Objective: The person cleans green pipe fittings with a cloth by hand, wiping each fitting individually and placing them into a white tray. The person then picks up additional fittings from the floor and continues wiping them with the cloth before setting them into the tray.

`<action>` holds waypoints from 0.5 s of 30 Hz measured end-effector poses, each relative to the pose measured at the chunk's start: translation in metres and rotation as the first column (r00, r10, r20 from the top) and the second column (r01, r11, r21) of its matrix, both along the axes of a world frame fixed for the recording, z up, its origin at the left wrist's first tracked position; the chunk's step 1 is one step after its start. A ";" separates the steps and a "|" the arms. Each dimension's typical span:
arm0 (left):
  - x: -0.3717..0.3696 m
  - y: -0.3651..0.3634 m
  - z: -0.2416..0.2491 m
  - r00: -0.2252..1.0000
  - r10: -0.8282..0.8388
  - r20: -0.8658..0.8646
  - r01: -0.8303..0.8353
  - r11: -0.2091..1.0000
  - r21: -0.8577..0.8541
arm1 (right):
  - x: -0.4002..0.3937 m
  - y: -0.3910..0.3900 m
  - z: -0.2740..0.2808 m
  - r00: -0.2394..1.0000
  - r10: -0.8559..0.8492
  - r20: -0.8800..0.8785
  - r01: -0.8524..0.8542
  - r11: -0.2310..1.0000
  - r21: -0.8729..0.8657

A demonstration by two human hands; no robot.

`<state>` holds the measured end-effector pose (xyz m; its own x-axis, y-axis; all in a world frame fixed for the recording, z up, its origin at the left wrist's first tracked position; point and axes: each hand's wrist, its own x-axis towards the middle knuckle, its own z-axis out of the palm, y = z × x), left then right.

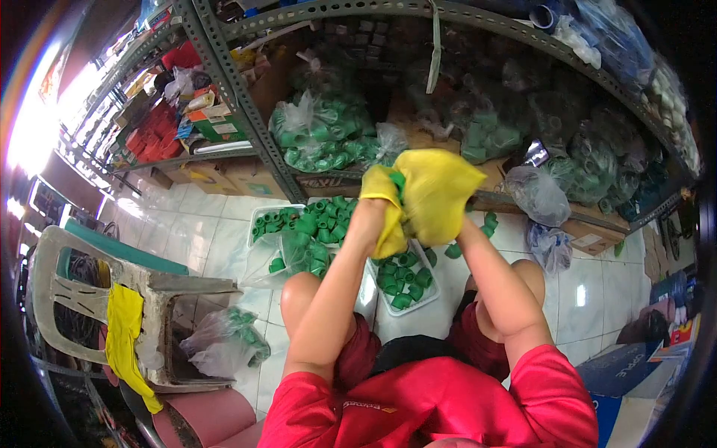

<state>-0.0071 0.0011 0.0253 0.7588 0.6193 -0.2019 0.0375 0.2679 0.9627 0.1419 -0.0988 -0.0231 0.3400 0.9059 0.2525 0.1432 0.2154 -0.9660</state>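
A yellow cloth [441,190] is raised in front of me, draped over both hands and hiding most of the fingers. My left hand [373,216] is closed under its left fold, around a green plastic pipe fitting [399,181] that peeks out between the folds. On the other side, my right hand [466,230] grips the cloth from beneath; only its wrist side shows. Directly below the hands is a white tray [415,305] with several green fittings. Another white tray [256,236], filled with similar fittings, stands farther left.
A metal shelf [246,112] holds bagged fittings [321,131]. Loose fittings [489,224] lie on the tiled floor [575,291] to the right. At left stands a worn plastic chair [187,282] with a yellow cloth strip [125,336], near a plastic bag [220,340].
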 end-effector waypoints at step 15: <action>-0.021 0.027 0.009 0.935 -0.189 -0.300 0.280 0.912 0.299 | 0.007 0.006 -0.028 0.489 0.095 -0.867 0.225 0.947 0.231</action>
